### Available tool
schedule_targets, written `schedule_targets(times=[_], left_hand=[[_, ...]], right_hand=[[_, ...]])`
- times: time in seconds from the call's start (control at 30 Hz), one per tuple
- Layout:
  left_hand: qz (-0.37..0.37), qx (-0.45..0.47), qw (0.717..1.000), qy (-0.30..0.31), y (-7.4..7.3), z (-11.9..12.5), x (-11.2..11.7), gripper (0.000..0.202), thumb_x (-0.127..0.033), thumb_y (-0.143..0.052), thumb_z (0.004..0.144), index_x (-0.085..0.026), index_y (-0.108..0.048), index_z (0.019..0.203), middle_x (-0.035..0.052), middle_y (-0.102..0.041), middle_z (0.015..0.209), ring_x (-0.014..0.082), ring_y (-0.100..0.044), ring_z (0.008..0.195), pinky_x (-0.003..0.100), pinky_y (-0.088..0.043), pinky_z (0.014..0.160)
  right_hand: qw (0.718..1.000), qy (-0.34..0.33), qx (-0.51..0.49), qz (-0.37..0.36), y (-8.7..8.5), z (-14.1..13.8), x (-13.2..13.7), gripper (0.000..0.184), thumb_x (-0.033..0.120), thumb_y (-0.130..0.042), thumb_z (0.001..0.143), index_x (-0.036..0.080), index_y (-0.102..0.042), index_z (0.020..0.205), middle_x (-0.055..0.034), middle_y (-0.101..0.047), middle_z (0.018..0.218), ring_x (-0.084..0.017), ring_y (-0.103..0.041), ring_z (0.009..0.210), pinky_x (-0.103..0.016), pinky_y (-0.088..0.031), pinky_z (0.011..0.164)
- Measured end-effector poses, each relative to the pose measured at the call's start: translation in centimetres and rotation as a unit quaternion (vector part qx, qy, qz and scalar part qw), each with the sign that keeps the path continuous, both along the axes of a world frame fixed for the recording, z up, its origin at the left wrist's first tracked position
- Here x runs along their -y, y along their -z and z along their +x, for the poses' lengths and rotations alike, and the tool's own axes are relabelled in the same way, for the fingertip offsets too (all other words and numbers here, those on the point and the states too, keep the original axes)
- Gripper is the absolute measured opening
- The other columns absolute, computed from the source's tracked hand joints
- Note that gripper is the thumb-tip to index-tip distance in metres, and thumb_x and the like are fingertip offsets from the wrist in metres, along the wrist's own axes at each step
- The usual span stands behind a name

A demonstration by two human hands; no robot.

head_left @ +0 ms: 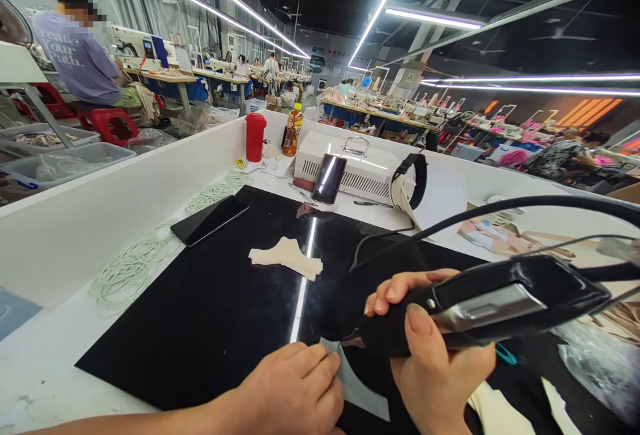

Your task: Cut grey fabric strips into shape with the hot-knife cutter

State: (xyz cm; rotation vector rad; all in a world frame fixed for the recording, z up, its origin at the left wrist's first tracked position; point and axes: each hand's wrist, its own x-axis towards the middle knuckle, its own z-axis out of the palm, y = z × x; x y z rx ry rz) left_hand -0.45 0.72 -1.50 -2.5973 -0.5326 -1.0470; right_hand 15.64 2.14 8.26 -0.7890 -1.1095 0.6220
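My right hand (435, 348) is wrapped round a black corded hand tool (480, 301) with a silver lever on its side. The tool's narrow tip points left and reaches the upper end of a curved grey strip (363, 391); whether it touches cannot be made out. With its fingers closed, my left hand (295, 385) pinches that same end of the strip against the glossy black board (200, 328). A cream fabric piece (286, 258) lies farther back on the board.
On the left lie a black tablet (210, 220) and coils of pale green cord (125, 275). Behind stand a white vented box (360, 165), a leaning phone (329, 178), a red cup (255, 137) and a bottle (293, 129). The tool's cable (500, 205) arches across the right.
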Motion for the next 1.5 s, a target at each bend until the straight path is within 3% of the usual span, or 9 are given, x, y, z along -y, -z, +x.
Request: schedule_targets(times=[0.33,0.57,1.03,1.23,1.5], left_hand=[[0.003,0.037,0.999,0.001,-0.6,0.1,0.0,0.054,-0.045,-0.035,0.112,-0.012,-0.070,0.088,0.0074,-0.075,0.096,0.0194,-0.069,0.089,0.029,-0.054,0.070],[-0.007,-0.011,1.000,-0.001,0.0,-0.1,0.1,0.049,-0.052,-0.047,0.108,-0.012,-0.070,0.093,0.0092,-0.074,0.097,0.0208,-0.068,0.088,0.029,-0.053,0.069],[-0.006,-0.008,1.000,0.002,0.9,0.2,0.0,0.049,-0.052,-0.046,0.108,-0.012,-0.068,0.091,0.0104,-0.073,0.099,0.0210,-0.068,0.086,0.029,-0.052,0.065],[-0.040,-0.045,0.998,-0.003,0.6,0.1,0.2,0.044,-0.050,-0.046,0.108,-0.014,-0.066,0.093,0.0106,-0.073,0.099,0.0200,-0.068,0.084,0.029,-0.054,0.066],[-0.019,-0.033,0.999,0.002,0.6,0.1,0.1,0.045,-0.053,-0.051,0.105,-0.013,-0.066,0.091,0.0110,-0.073,0.101,0.0210,-0.068,0.086,0.029,-0.053,0.066]], right_hand=[[1.000,0.004,-0.018,0.002,-0.1,-0.2,-0.2,0.024,0.025,-0.074,0.090,0.026,-0.058,0.108,0.0035,-0.063,0.079,-0.015,-0.062,0.065,-0.032,-0.058,0.057],[0.999,-0.016,-0.030,0.014,-0.1,-0.7,-0.3,0.024,0.031,-0.075,0.089,0.025,-0.059,0.106,0.0032,-0.062,0.079,-0.015,-0.061,0.064,-0.031,-0.058,0.057],[0.999,-0.025,-0.036,0.010,0.0,-1.3,-0.5,0.022,0.031,-0.075,0.090,0.026,-0.059,0.105,0.0033,-0.061,0.078,-0.015,-0.060,0.065,-0.031,-0.058,0.057],[0.998,-0.046,-0.033,0.011,0.1,-1.7,-0.8,0.023,0.031,-0.074,0.091,0.027,-0.059,0.107,0.0033,-0.062,0.079,-0.015,-0.060,0.065,-0.032,-0.058,0.057],[0.998,-0.049,-0.035,0.004,0.1,-1.8,-0.9,0.022,0.028,-0.074,0.091,0.028,-0.059,0.108,0.0038,-0.063,0.079,-0.015,-0.061,0.064,-0.032,-0.058,0.056]])
